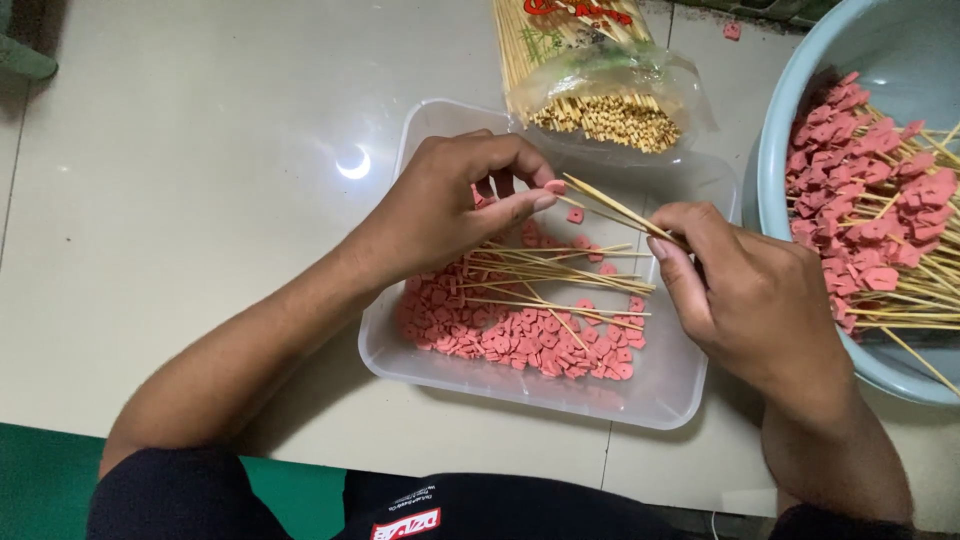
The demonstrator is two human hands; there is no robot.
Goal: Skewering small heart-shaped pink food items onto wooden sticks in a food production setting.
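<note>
Left hand [455, 205] fingers pinched on one pink piece [555, 187]; right hand [745, 290] fingers closed around a skewer [610, 207], tip at the piece. Clear tray [660, 390] still full of loose pieces; blue bowl [775, 150] right holds many loaded skewers; bagged skewers [590, 70] beyond.

The skewer [610, 208] pinched in the right hand [750, 300] looks like pale, dry bamboo with a matt finish, as do the loose skewers [560, 275] lying in the tray [660, 395], which is thin, translucent, smooth plastic with a soft sheen. The pink pieces [520, 340] look like soft, matt meat slices; the left hand [450, 205] pinches one. The bundle of skewers [590, 100] sits in a clear, crinkled, glossy plastic wrapper. The basin [790, 150] is smooth pale-blue plastic. The floor [200, 150] is glossy, pale tile, mirroring a lamp.
</note>
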